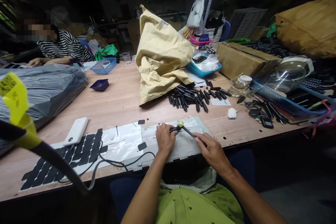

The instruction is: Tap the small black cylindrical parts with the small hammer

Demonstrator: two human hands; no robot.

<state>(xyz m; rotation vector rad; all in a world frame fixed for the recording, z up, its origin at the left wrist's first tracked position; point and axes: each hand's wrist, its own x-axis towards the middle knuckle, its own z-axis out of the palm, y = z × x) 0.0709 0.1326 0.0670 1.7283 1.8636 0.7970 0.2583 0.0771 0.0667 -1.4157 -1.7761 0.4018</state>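
My left hand (165,139) is closed, pinching a small black piece with a yellow-green round tip (180,124) above a white keyboard frame (172,147) at the table's near edge. My right hand (212,148) is closed on a thin dark tool (189,133) that points up-left toward that tip. The two hands sit about a hand's width apart over the frame. Loose black key caps (142,146) lie on the frame. A black cable (118,163) runs off it to the left.
A sheet of black key caps (52,169) and a white power bank (76,131) lie at left. A tan paper bag (160,56), a pile of black pens (194,98), blue baskets (283,101) and cardboard boxes (244,59) fill the far side. Another person in stripes (63,47) sits at far left.
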